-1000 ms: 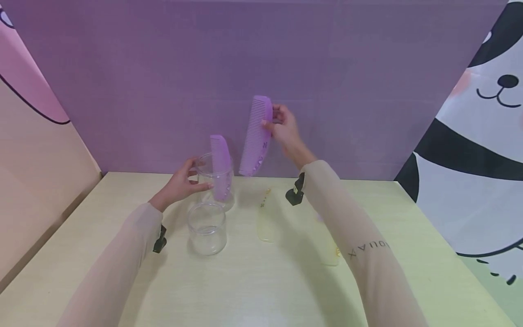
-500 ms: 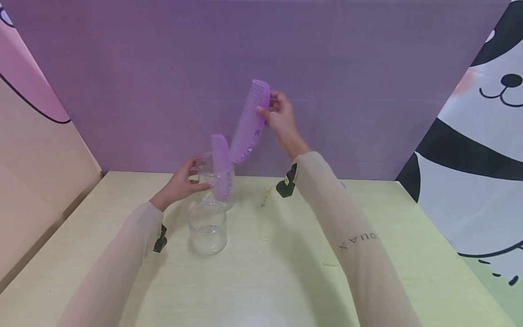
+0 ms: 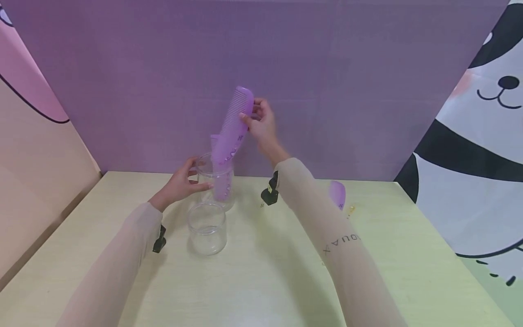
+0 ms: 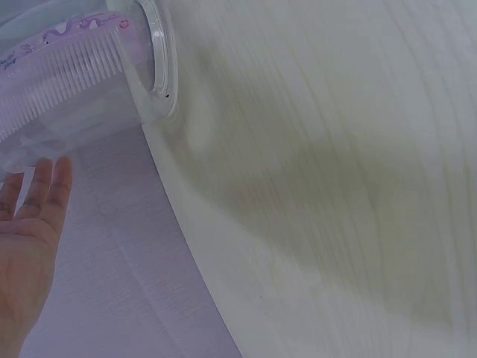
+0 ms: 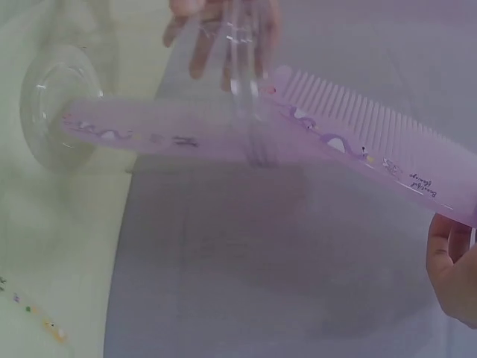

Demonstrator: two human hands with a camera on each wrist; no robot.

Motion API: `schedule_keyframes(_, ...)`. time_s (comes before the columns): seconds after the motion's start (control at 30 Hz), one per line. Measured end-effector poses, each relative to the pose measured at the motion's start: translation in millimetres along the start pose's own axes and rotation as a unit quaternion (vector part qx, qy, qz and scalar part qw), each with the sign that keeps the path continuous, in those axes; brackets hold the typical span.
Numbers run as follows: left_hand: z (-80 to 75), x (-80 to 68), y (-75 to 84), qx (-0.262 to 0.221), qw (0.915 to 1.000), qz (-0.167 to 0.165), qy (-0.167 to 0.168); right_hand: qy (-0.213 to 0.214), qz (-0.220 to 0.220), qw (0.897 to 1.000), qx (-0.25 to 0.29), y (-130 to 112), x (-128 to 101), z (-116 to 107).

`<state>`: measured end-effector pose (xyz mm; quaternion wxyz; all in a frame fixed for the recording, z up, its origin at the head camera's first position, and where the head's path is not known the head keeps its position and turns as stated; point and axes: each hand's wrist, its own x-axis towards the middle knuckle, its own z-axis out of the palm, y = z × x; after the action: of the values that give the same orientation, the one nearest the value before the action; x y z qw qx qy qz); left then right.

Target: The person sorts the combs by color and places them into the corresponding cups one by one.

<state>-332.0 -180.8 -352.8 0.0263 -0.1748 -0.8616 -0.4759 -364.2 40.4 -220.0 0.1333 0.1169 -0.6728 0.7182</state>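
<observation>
From the head camera, the right hand (image 3: 261,123) pinches a purple comb (image 3: 231,129) near its top end, fingers and thumb curled on it, the comb tilted with its lower end at the mouth of a clear jar (image 3: 215,181). A second comb (image 3: 220,184) stands inside that jar. The left hand (image 3: 181,184) holds the jar's left side with curled fingers. A second jar (image 3: 207,228) stands just in front of the first, on the table (image 3: 253,281); a third comb (image 3: 337,194) lies to the jar's right, partly hidden behind the right sleeve. The left wrist camera shows the jar's base (image 4: 153,63) with comb teeth (image 4: 63,74) inside, and the left hand's fingers (image 4: 45,186) beside the wall. The right wrist camera shows the comb (image 5: 358,160) entering the jar (image 5: 56,104), with the right hand's fingers (image 5: 451,257) at its end.
</observation>
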Motion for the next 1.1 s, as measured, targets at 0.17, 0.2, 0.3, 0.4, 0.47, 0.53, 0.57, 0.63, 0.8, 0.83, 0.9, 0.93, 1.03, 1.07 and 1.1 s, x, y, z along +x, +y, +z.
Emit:
schedule_keyframes(0.17, -1.3, -0.9, -0.2, 0.002, 1.0000, -0.002, -0.002, -0.017, -0.020, 1.000, -0.015, 12, -4, 9)
schedule_keyframes(0.2, -1.7, -1.1, 0.0, 0.001, 1.0000, -0.002, -0.003, -0.021, -0.025, 0.999, -0.016, 15, -5, 11)
schedule_keyframes(0.3, -2.7, -1.4, 0.6, -0.005, 1.0000, -0.002, -0.007, -0.031, -0.035, 0.998, -0.032, 22, -8, 15)
schedule_keyframes(0.4, -2.9, -0.8, 0.6, -0.013, 0.9998, -0.007, -0.011, -0.036, -0.034, 0.998, -0.048, 28, -11, 17)
schedule_keyframes(0.47, -2.9, -0.6, 0.9, -0.016, 0.9997, -0.008, -0.013, -0.040, -0.030, 0.997, -0.058, 31, -13, 18)
schedule_keyframes(0.53, -2.9, -0.1, 0.7, -0.018, 0.9997, -0.010, -0.014, -0.043, -0.022, 0.997, -0.062, 35, -14, 20)
schedule_keyframes(0.57, -3.0, -0.3, 0.9, -0.016, 0.9997, -0.009, -0.013, -0.045, -0.020, 0.997, -0.065, 36, -15, 20)
schedule_keyframes(0.63, -3.0, -0.8, 1.1, -0.012, 0.9998, -0.006, -0.012, -0.052, -0.016, 0.996, -0.071, 40, -16, 21)
schedule_keyframes(0.8, -3.1, -1.9, 0.0, -0.003, 1.0000, -0.001, -0.007, -0.072, -0.014, 0.994, -0.081, 48, -20, 25)
schedule_keyframes(0.83, -3.0, -1.9, -0.3, -0.003, 1.0000, -0.001, -0.007, -0.076, -0.012, 0.994, -0.082, 50, -21, 25)
schedule_keyframes(0.9, -3.1, -1.9, -0.2, -0.003, 1.0000, -0.003, -0.006, -0.085, -0.010, 0.993, -0.087, 54, -22, 26)
schedule_keyframes(0.93, -3.2, -2.0, -0.3, -0.002, 1.0000, -0.002, -0.006, -0.089, -0.008, 0.992, -0.091, 55, -23, 26)
schedule_keyframes(1.03, -3.6, -2.2, -0.3, -0.003, 1.0000, 0.000, -0.006, -0.100, -0.007, 0.989, -0.107, 58, -24, 28)
schedule_keyframes(1.07, -3.7, -2.4, -0.3, -0.003, 1.0000, 0.000, -0.005, -0.102, -0.007, 0.988, -0.113, 59, -25, 28)
schedule_keyframes(1.1, -3.6, -2.4, -0.1, -0.003, 1.0000, 0.000, -0.005, -0.104, -0.008, 0.987, -0.120, 59, -26, 28)
